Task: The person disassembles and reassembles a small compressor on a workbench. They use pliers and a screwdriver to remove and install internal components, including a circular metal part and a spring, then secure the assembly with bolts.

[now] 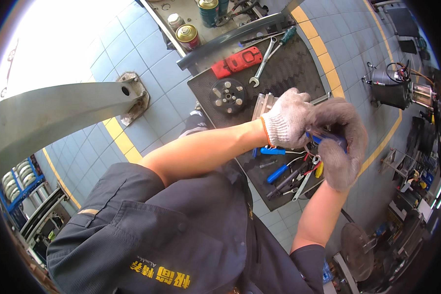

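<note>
A black textured mat was noted above blue floor tiles. A blurred blue hand tool, exact type indeterminable, was gripped between thumb and fingers of the gloved right hand. Its long axis was observed running roughly left to right, toward the adjacent gloved left hand, which was curled; whether anything was grasped there could not be told. The hands were positioned close together.

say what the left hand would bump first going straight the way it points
Most likely the gloved right hand, directly ahead of the left hand; blur and unclear depth hide whether the two touch.
</note>
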{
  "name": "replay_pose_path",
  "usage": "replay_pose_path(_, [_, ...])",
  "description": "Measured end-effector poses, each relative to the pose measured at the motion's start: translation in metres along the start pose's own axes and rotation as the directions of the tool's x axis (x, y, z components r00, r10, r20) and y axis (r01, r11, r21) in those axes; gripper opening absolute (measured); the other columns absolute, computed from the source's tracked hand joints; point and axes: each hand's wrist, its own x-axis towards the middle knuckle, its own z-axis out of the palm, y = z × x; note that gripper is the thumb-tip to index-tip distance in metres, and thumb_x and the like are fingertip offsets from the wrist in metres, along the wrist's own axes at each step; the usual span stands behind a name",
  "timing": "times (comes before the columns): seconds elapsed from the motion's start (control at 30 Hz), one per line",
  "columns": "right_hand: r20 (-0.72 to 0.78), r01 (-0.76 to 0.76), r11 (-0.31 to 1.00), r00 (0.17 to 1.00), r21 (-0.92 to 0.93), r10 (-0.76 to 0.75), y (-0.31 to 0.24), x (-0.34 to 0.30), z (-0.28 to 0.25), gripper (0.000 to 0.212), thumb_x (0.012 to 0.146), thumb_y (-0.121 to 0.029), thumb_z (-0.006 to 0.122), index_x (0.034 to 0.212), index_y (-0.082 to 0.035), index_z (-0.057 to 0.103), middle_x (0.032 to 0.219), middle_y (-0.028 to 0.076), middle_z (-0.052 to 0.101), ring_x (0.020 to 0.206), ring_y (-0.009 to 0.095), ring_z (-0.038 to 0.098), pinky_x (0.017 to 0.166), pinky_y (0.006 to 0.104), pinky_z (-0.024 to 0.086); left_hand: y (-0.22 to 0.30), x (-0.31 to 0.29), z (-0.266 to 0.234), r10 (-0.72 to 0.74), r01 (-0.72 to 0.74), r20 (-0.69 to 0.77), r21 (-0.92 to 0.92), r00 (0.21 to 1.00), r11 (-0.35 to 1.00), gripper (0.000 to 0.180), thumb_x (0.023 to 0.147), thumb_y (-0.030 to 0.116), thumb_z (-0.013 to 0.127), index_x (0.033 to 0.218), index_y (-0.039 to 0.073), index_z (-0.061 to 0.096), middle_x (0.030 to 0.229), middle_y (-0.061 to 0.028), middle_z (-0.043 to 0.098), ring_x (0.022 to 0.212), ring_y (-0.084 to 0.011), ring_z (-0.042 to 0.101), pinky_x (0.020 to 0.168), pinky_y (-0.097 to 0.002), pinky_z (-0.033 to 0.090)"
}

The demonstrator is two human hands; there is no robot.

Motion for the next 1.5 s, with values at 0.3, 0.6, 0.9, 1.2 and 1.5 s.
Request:
replay_pose_path(0.3, [-0.074, 0.05, 0.765, 0.989, -0.642, -0.126, -0.088, 0.024, 0.015, 0.029, 0.096, -0.008, 0.081, 0.121, 0.004, 0.076, 0.111, 0.011, 0.076, 0.1, 0.022, 0.07, 0.094, 0.0395, 0.058, -0.002, -0.003, 0.006, 0.023, -0.023, 0.072, -0.003, 0.997, 1.0, 0.021, 0.075, 0.034, 0.084, 0.09, 0.02, 0.083, 0.088, -0.0026, 0.075, 0.095, -0.0324, 0.069, 0.082, -0.0509, 0.05])
replay_pose_path(0.6, [-0.172, -0.14, 0.952, 0.981, -0.272, 0.095, -0.039, -0.003, 0.04, 0.013, 0.091, 0.001, 0.079, 0.082, -0.003, 0.071, 0.069, 0.001, 0.062, 0.067, 0.006, 0.052, 0.059, 0.0275, 0.04, 0.011, -0.008, -0.015, -0.147, 0.147, -0.014, 0.105, 0.989, 0.983, 0.03, 0.083, 0.039, 0.083, 0.1, 0.014, 0.084, 0.104, -0.0077, 0.08, 0.115, -0.0348, 0.072, 0.096, -0.0528, 0.055])
replay_pose_path(0.9, [-0.088, -0.108, 0.952, 0.992, -0.288, 0.087, -0.037, -0.005, 0.031, 0.01, 0.095, -0.001, 0.078, 0.087, 0.0, 0.074, 0.078, 0.004, 0.071, 0.07, 0.008, 0.058, 0.064, 0.028, 0.046, 0.008, 0.011, -0.015, 0.056, 0.028, 0.129, -0.571, 0.99, 0.82, 0.031, 0.081, 0.03, 0.091, 0.1, 0.008, 0.079, 0.095, -0.0165, 0.08, 0.088, -0.0436, 0.078, 0.08, -0.0522, 0.063])
replay_pose_path(1.2, [-0.056, -0.087, 0.948, 0.996, -0.307, 0.073, -0.036, -0.001, 0.03, 0.01, 0.084, 0.003, 0.08, 0.086, -0.002, 0.071, 0.073, 0.006, 0.065, 0.066, 0.012, 0.059, 0.061, 0.0311, 0.046, 0.013, -0.004, -0.008, 0.047, -0.046, -0.022, -0.791, 0.999, 0.609, 0.022, 0.084, 0.02, 0.09, 0.096, 0.006, 0.078, 0.087, -0.0147, 0.079, 0.074, -0.0356, 0.077, 0.071, -0.0434, 0.062])
replay_pose_path(1.5, [-0.47, 0.003, 0.939, 0.865, -0.344, -0.176, -0.103, 0.011, 0.013, 0.047, 0.096, -0.03, 0.079, 0.118, 0.011, 0.07, 0.123, 0.024, 0.076, 0.109, 0.033, 0.075, 0.097, 0.0458, 0.059, 0.024, 0.0, -0.01, -0.105, 0.156, 0.12, -0.6, 0.987, 0.785, 0.017, 0.081, 0.021, 0.081, 0.078, 0.005, 0.075, 0.068, -0.0188, 0.065, 0.062, -0.0407, 0.067, 0.062, -0.047, 0.054])
